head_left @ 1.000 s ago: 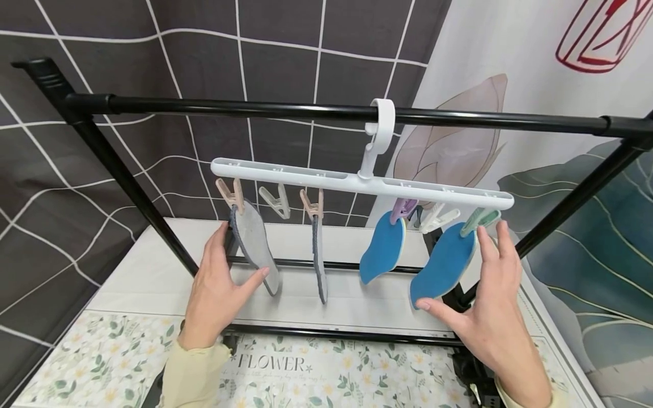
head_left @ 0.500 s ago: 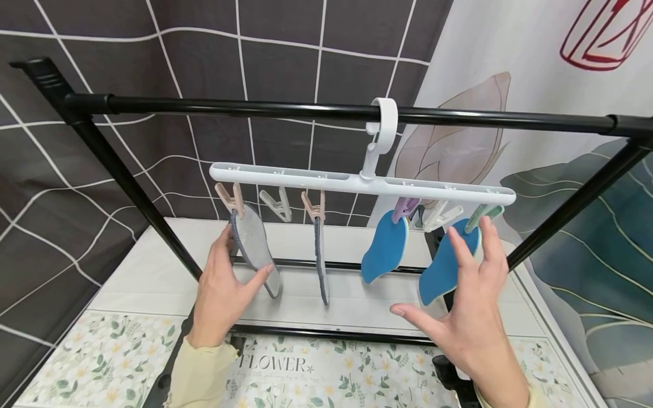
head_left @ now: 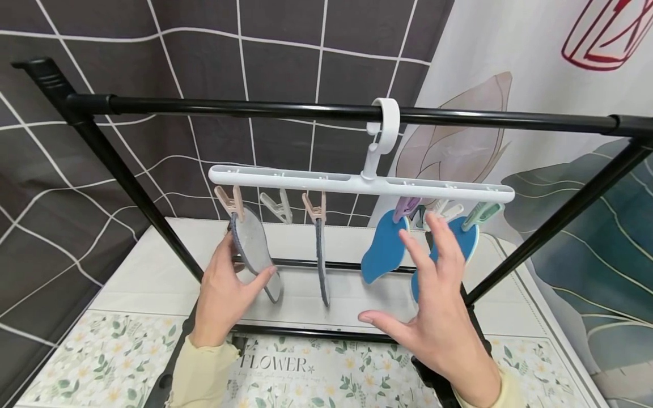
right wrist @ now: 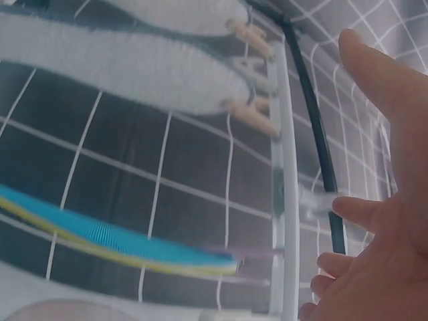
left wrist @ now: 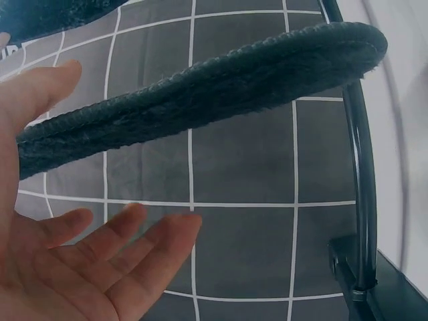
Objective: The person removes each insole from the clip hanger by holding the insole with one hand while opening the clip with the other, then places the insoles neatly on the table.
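Observation:
A white clip hanger (head_left: 336, 182) hangs by its hook from a black rail. Peach clips hold two grey fuzzy insoles, the left one (head_left: 253, 241) and a second one (head_left: 321, 263) seen edge-on. A purple clip (head_left: 406, 208) holds a blue insole (head_left: 381, 249); a green clip (head_left: 482, 214) holds another blue insole (head_left: 466, 235), partly hidden. My left hand (head_left: 224, 297) is around the left grey insole, thumb in front and fingers behind; the left wrist view shows a gap below the insole (left wrist: 200, 87). My right hand (head_left: 436, 323), fingers spread, is in front of the blue insoles, holding nothing.
The black rack's top rail (head_left: 245, 107) runs across, with slanted legs at both sides and a lower bar (head_left: 326, 334). Beneath is a table with a flowered mat (head_left: 291, 379). Unused pale clips (head_left: 277, 205) hang between the insoles. A grey checked curtain (head_left: 204, 68) hangs behind.
My right hand has moved left, from beside the right blue insole to in front of it. My left hand has shifted very slightly right, still around the left grey insole.

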Tool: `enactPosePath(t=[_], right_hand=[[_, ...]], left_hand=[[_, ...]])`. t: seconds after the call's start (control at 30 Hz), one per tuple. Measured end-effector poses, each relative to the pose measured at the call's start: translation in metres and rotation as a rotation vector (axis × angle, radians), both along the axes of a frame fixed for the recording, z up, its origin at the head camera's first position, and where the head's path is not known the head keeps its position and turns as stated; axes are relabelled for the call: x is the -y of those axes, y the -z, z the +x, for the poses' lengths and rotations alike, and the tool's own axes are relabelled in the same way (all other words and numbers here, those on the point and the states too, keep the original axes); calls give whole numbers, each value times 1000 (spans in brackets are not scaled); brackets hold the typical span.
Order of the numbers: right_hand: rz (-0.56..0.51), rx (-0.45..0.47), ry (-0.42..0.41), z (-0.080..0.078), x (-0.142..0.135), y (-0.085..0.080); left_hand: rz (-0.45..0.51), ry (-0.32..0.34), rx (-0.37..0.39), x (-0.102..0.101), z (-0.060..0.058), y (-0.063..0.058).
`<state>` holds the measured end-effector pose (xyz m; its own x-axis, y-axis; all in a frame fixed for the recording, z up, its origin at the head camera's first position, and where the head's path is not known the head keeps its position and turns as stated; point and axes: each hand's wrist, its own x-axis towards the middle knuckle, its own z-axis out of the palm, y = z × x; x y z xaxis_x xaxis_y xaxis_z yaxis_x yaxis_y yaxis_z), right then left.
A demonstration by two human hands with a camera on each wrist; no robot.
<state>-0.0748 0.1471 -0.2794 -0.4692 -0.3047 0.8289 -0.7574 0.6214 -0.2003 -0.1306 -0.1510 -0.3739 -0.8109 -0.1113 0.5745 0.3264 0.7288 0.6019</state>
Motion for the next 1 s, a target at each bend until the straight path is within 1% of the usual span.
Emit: enactPosePath(t=[0.17,0.3,0.4,0.6,0.67,0.83,1.0], right_hand=[[35,13,-64,-2,13,-4],[48,26,-97,-5,24,-7],[52,77,-110,-7,32,-9],[74,171,-114,-12,45,-9],[72,180,-127,-15,50,-10],[35,184,-212,-21,65,-16],[-19,133,-215,-25,80,-24]], left_hand=[[25,-14,23,-1,1,-1],[54,-42,57,-3,3,-3],[69,-64,83,-5,6,-5],[66,-101,90,-8,8,-8],[63,-103,90,-9,9,-8],[69,-102,123,-11,13,-9],[64,-140,183,-13,17,-6]])
